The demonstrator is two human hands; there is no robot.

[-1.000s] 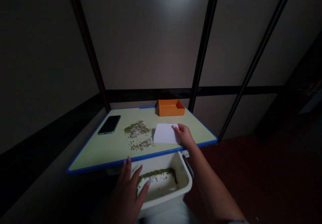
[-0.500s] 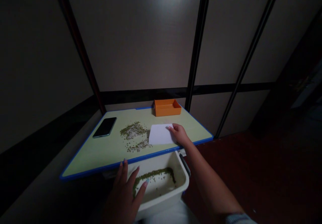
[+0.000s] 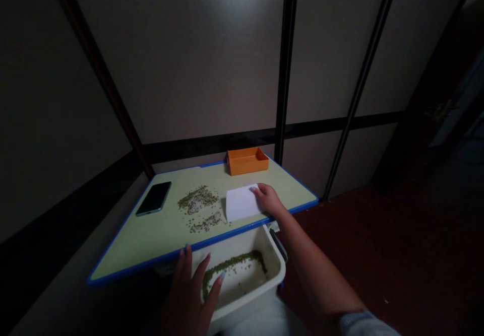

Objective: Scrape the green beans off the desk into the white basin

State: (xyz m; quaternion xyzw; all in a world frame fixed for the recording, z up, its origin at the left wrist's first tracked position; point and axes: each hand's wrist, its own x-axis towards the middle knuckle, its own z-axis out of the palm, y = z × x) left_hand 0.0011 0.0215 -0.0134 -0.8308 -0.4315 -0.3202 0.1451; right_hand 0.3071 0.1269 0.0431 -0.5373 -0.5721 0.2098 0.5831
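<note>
My right hand pinches the right edge of a white sheet of paper or card, tilted over the front of the table. Left of the card lies a loose pile of small green and pale grains, with a smaller scatter nearer the front edge. My left hand, fingers spread, rests at the left side of a white plastic bin. Green grains line the far side of the bin's floor. Whether my left palm grips the rim is hidden.
The pale green table has a blue edge. An orange tray stands at its back, and a phone lies at its left. Behind rise dark-framed panels. Reddish floor shows at right.
The view has shifted slightly, so the table sits a little further left. The card is tilted slightly more, its left edge nearer the small scatter of grains. My left hand looks much the same.
</note>
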